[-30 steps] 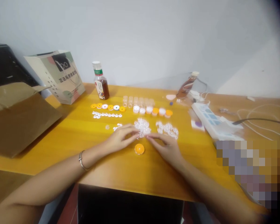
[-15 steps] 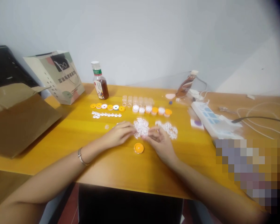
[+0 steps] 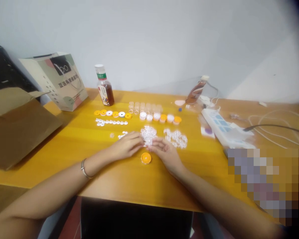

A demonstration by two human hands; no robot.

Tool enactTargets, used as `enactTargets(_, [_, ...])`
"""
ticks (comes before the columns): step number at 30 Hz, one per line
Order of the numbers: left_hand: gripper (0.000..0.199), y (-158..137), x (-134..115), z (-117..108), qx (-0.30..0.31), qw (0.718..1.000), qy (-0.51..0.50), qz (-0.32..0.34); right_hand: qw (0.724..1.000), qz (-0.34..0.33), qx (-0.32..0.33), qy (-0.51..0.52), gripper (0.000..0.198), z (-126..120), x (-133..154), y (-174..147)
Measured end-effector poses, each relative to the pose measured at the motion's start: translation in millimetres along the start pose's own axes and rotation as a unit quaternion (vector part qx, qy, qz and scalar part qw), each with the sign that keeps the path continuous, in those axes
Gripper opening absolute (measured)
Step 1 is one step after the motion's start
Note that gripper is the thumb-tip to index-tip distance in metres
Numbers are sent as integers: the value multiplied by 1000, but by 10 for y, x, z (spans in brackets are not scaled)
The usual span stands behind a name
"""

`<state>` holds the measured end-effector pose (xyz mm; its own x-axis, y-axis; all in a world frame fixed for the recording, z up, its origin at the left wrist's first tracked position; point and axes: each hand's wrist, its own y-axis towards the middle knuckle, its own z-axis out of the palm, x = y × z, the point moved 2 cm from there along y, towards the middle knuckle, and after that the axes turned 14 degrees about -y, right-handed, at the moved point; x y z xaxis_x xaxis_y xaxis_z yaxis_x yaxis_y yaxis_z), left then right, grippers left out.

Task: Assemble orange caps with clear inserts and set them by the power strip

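Note:
My left hand (image 3: 130, 145) is at the left front of a pile of small white patterned pieces (image 3: 149, 132), its fingertips bent together. Whatever lies between those fingertips is too small to make out. Across from it, my right hand (image 3: 166, 154) pinches a small white piece (image 3: 150, 142) at the pile's near edge, between thumb and fingers. Just in front of both hands, a round orange cap-like part (image 3: 146, 158) rests on the table. A second batch of white patterned pieces (image 3: 176, 138) is spread to the right of the pile.
Behind the hands run rows of orange and white round parts (image 3: 115, 114), small white discs (image 3: 111, 122) and clear cups (image 3: 142, 108). Two bottles (image 3: 107, 94) (image 3: 196, 91) stand at the back. A cardboard box (image 3: 22, 126) and paper bag (image 3: 64, 83) are left; a white tray (image 3: 214, 129) and cables are right.
The view has shifted slightly, moving everything a little left in the picture. My left hand has come slightly nearer, uncovering more small white pieces behind it. The right hand keeps its place by the pile.

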<state>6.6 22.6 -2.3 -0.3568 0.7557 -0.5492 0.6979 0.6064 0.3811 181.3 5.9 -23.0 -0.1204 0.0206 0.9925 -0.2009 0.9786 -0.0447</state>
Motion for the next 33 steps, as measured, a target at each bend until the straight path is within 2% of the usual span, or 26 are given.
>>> enactTargets(4, [10, -11, -31, -60, -65, 985, -156, -41, 1000, 4, -11, 11, 29, -27, -17, 13])
enactTargets(8, [12, -13, 10, -25, -99, 940, -301, -125, 1000, 11, -5, 25, 27, -24, -26, 15])
enactTargets(11, [13, -13, 24, 2, -112, 919, -350, -143, 999, 22, 1, 47, 26, -11, -34, 11])
enactTargets(15, [13, -23, 29, 8, -140, 924, -327, -139, 996, 44, 9, 72, 26, 10, -36, -6])
enactTargets(23, [21, -25, -12, 9, -114, 957, -241, -111, 989, 84, 55, 106, 27, 43, -34, -31])
enactTargets(28, [24, -51, -19, -26, -110, 956, -248, -109, 985, 95, 96, 103, 27, 35, -44, -34])
enactTargets(33, [21, -41, -9, -35, -93, 958, -250, -107, 986, 88, 94, 103, 24, 23, -25, -29])
